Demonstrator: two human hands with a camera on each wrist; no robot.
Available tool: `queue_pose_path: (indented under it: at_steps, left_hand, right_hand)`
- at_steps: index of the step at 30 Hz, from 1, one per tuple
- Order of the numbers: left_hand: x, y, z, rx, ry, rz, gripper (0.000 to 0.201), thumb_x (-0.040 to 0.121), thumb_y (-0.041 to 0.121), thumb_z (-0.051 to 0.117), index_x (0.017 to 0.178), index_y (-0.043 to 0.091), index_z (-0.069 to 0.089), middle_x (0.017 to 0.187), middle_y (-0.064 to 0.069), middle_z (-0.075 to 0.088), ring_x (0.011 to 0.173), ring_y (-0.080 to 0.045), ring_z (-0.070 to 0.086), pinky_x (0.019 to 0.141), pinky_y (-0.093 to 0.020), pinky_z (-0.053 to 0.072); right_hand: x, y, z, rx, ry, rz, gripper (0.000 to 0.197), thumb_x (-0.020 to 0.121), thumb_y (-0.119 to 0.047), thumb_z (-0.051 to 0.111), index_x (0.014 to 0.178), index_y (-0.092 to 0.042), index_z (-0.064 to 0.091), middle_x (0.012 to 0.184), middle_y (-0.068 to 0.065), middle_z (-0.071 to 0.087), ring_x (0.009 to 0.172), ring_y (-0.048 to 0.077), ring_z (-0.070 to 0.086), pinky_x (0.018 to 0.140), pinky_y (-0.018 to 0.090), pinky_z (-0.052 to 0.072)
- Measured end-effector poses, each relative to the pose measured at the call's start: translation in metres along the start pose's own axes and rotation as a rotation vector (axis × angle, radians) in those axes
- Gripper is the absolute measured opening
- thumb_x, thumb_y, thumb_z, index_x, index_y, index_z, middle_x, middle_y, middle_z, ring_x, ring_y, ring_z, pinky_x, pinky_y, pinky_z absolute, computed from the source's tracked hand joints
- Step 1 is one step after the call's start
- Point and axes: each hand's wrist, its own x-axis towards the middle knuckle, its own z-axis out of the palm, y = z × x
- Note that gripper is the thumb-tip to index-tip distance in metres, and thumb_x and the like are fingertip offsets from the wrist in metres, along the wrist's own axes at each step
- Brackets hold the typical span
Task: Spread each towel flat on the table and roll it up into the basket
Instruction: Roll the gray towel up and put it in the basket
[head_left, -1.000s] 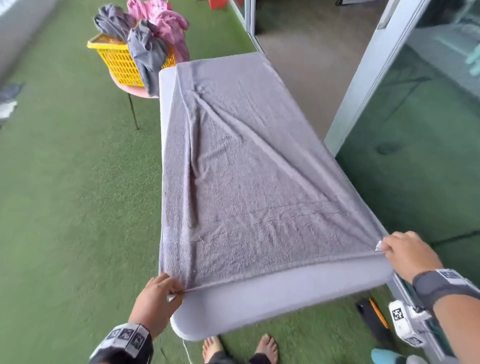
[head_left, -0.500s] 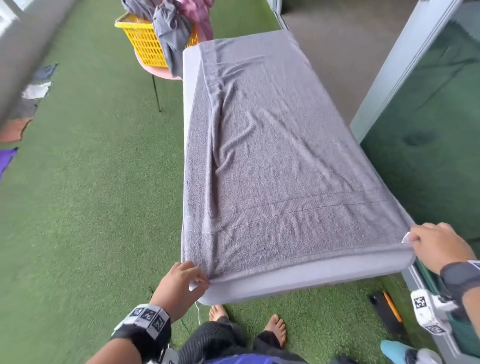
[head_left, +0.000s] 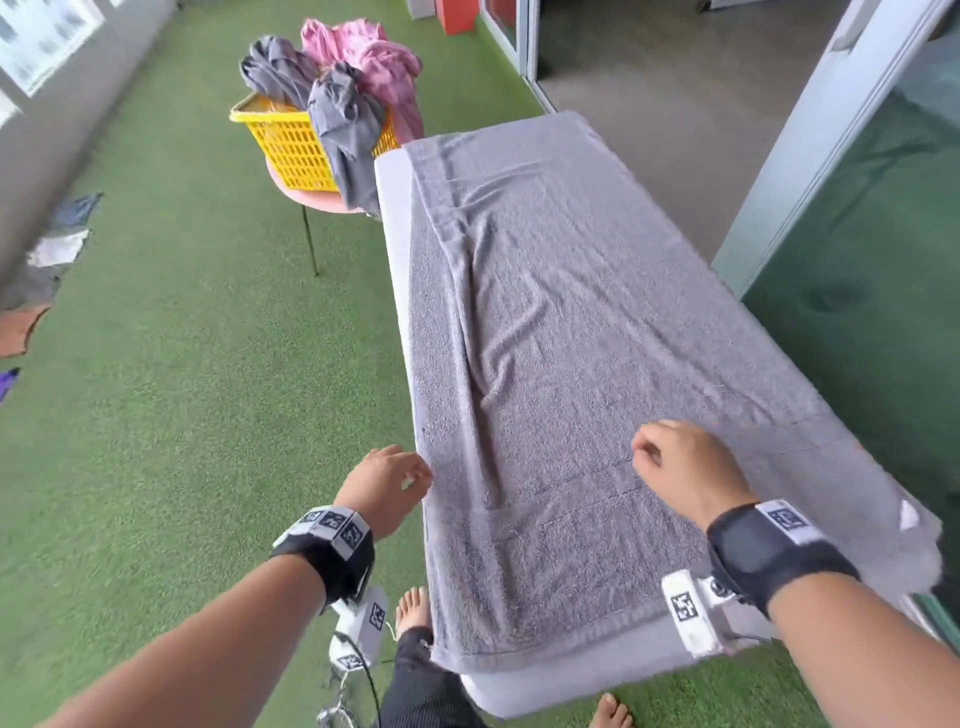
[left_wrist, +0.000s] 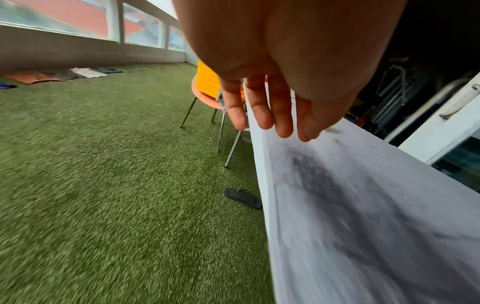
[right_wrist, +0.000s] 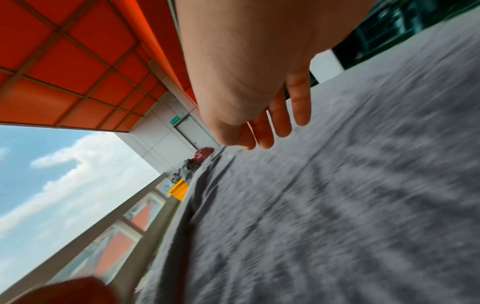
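— Where's your grey towel (head_left: 561, 364) now?
— Spread along the white table (head_left: 393, 208), with a long crease left of your right hand (head_left: 685, 467). That hand hovers above it, fingers loose, holding nothing.
— And your left hand (head_left: 384, 486)?
— At the towel's left edge, fingers relaxed and empty — the yellow basket (head_left: 291, 148) of towels sits well beyond it

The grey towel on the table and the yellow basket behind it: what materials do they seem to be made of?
The grey towel looks like cotton terry: a matte, looped nap, soft wrinkles and a flat woven band near its close end. The yellow basket looks like moulded plastic: a bright, smooth lattice of regular slots under a solid rim. Both are judged by look alone.
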Motion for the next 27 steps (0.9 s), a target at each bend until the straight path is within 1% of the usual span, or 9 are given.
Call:
queue_pose_path:
  at_steps: [2, 4, 11, 14, 17, 20, 22, 25, 27]
  left_hand:
    - [0.036, -0.016, -0.009, -0.01, -0.007, 0.045, 0.013, 0.096, 0.035, 0.058, 0.102, 0.03, 0.069, 0.098, 0.017, 0.057, 0.097, -0.003, 0.052, 0.092, -0.03, 0.051]
    - [0.072, -0.035, -0.016, -0.033, -0.023, 0.082, 0.013, 0.096, 0.034, 0.059, 0.104, 0.03, 0.068, 0.1, 0.016, 0.057, 0.097, -0.005, 0.054, 0.09, -0.029, 0.052]
    - [0.166, -0.092, -0.06, 0.014, -0.104, 0.183, 0.014, 0.095, 0.035, 0.059, 0.106, 0.032, 0.067, 0.103, 0.012, 0.056, 0.095, -0.007, 0.054, 0.086, -0.029, 0.05]
    - [0.206, -0.109, -0.088, 0.064, -0.095, 0.18, 0.014, 0.095, 0.033, 0.06, 0.107, 0.03, 0.067, 0.105, 0.01, 0.057, 0.098, -0.01, 0.055, 0.09, -0.035, 0.052]
    - [0.243, -0.121, -0.117, 0.138, -0.091, 0.137, 0.022, 0.095, 0.033, 0.06, 0.115, 0.029, 0.065, 0.116, 0.004, 0.059, 0.107, -0.015, 0.055, 0.097, -0.04, 0.051]
    - [0.278, -0.131, -0.135, 0.198, -0.102, 0.082, 0.035, 0.091, 0.035, 0.065, 0.125, 0.029, 0.06, 0.131, 0.002, 0.053, 0.123, -0.021, 0.051, 0.104, -0.046, 0.047]
    - [0.306, -0.134, -0.142, 0.254, -0.125, 0.095, 0.045, 0.089, 0.035, 0.067, 0.132, 0.031, 0.055, 0.141, 0.001, 0.047, 0.132, -0.024, 0.043, 0.107, -0.049, 0.044]
    - [0.361, -0.137, -0.15, 0.3, -0.125, 0.172, 0.057, 0.089, 0.034, 0.067, 0.141, 0.033, 0.046, 0.148, 0.002, 0.041, 0.136, -0.024, 0.038, 0.108, -0.049, 0.042]
    - [0.406, -0.139, -0.154, 0.309, -0.118, 0.23, 0.059, 0.091, 0.031, 0.065, 0.145, 0.032, 0.041, 0.151, 0.003, 0.039, 0.137, -0.024, 0.037, 0.108, -0.048, 0.042]
  right_hand:
    - [0.019, -0.043, 0.017, 0.042, -0.023, -0.019, 0.016, 0.094, -0.024, 0.054, 0.082, -0.026, 0.065, 0.079, -0.015, 0.06, 0.074, 0.004, 0.056, 0.066, 0.024, 0.049]
    - [0.04, -0.077, 0.037, 0.073, -0.027, 0.004, 0.015, 0.092, -0.024, 0.056, 0.08, -0.026, 0.065, 0.078, -0.013, 0.059, 0.073, 0.008, 0.056, 0.066, 0.029, 0.051]
    - [0.11, -0.151, 0.067, 0.143, 0.045, 0.12, 0.011, 0.082, -0.023, 0.061, 0.072, -0.023, 0.063, 0.073, -0.007, 0.064, 0.068, 0.019, 0.057, 0.057, 0.032, 0.045]
    - [0.137, -0.173, 0.059, 0.128, 0.041, 0.12, 0.012, 0.083, -0.022, 0.061, 0.072, -0.023, 0.064, 0.075, -0.006, 0.064, 0.066, 0.017, 0.056, 0.057, 0.028, 0.041]
    - [0.162, -0.187, 0.053, 0.118, 0.03, 0.094, 0.014, 0.086, -0.021, 0.059, 0.074, -0.022, 0.065, 0.076, -0.006, 0.063, 0.065, 0.014, 0.055, 0.058, 0.026, 0.038]
    - [0.195, -0.198, 0.054, 0.125, 0.003, 0.069, 0.01, 0.087, -0.025, 0.06, 0.077, -0.024, 0.061, 0.078, -0.007, 0.061, 0.069, 0.015, 0.056, 0.061, 0.029, 0.046]
    - [0.216, -0.205, 0.059, 0.124, -0.032, 0.087, 0.007, 0.088, -0.031, 0.062, 0.087, -0.024, 0.061, 0.087, -0.006, 0.06, 0.076, 0.017, 0.057, 0.064, 0.03, 0.046]
    - [0.254, -0.216, 0.072, 0.085, -0.066, 0.127, 0.036, 0.089, -0.044, 0.064, 0.116, -0.02, 0.061, 0.111, -0.004, 0.06, 0.094, 0.017, 0.059, 0.076, 0.032, 0.051]
    - [0.285, -0.227, 0.082, 0.095, -0.077, 0.153, 0.047, 0.089, -0.046, 0.065, 0.127, -0.019, 0.058, 0.126, -0.002, 0.056, 0.108, 0.019, 0.057, 0.088, 0.035, 0.052]
